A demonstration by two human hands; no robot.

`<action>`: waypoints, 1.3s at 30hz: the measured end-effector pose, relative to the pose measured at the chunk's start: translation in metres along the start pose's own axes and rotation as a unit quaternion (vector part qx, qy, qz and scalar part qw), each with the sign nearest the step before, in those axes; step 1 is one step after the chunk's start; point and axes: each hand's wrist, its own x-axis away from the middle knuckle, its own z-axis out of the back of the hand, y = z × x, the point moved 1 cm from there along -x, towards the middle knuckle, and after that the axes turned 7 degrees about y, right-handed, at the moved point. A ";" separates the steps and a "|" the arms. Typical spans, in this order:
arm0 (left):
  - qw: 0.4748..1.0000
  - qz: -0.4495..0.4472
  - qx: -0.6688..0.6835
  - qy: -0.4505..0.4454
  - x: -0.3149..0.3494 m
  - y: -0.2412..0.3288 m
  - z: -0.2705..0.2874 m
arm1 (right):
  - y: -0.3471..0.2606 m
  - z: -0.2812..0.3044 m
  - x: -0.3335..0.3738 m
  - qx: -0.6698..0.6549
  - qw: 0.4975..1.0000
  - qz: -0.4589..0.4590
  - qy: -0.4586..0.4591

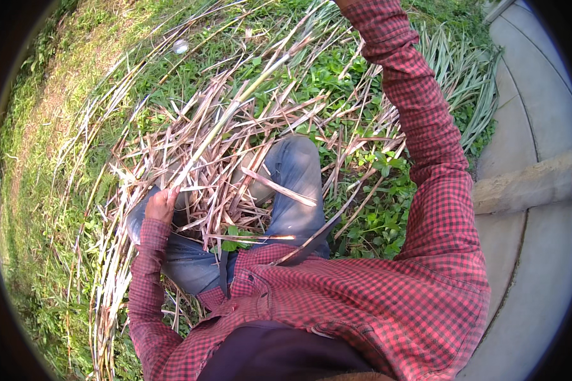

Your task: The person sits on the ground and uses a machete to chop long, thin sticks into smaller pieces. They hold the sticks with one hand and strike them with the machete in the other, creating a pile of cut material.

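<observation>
A long pale stalk (248, 91) is gripped near its lower end by the curled fingers of the left hand (162, 204), slanted above dry strips (225, 190) heaped on the grass (51, 267). The right hand is hidden beyond the top of view; its fingers cannot be told.

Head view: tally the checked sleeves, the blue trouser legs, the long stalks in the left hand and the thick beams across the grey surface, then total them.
Checked sleeves: 2
Blue trouser legs: 2
Long stalk in the left hand: 1
Thick beam across the grey surface: 1
Total: 6
</observation>
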 end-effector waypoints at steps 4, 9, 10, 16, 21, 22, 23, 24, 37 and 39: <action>1.000 -0.008 -0.004 -0.016 -0.005 -0.004 0.001 | -0.056 0.009 -0.043 -0.098 0.991 0.090 0.023; 0.999 0.016 -0.023 0.046 0.007 -0.024 0.019 | 0.050 -0.045 0.136 0.074 0.915 -0.097 -0.385; 0.999 0.040 -0.026 0.007 0.003 -0.014 0.033 | 0.090 -0.026 0.177 0.203 0.787 -0.272 -0.515; 0.995 0.002 -0.065 0.081 0.001 -0.022 0.062 | 0.145 0.080 0.360 0.022 0.717 -0.585 -0.379; 0.973 -0.039 -0.107 0.200 0.019 -0.003 0.034 | 0.084 0.084 0.350 -0.418 0.485 -0.753 -0.155; 0.974 -0.027 -0.134 0.183 0.023 0.005 0.034 | 0.079 0.085 0.347 -0.432 0.473 -0.754 -0.145; 0.971 -0.040 -0.139 0.189 0.025 0.005 0.032 | 0.075 0.085 0.343 -0.447 0.460 -0.755 -0.137; 0.968 -0.050 -0.143 0.199 0.027 0.005 0.029 | 0.075 0.084 0.339 -0.463 0.450 -0.752 -0.133; 0.969 -0.079 -0.122 0.198 0.051 -0.005 0.020 | 0.060 0.064 0.335 -0.558 0.381 -0.704 -0.218; 0.970 -0.079 -0.126 0.193 0.053 -0.006 0.016 | 0.048 0.067 0.331 -0.572 0.381 -0.692 -0.219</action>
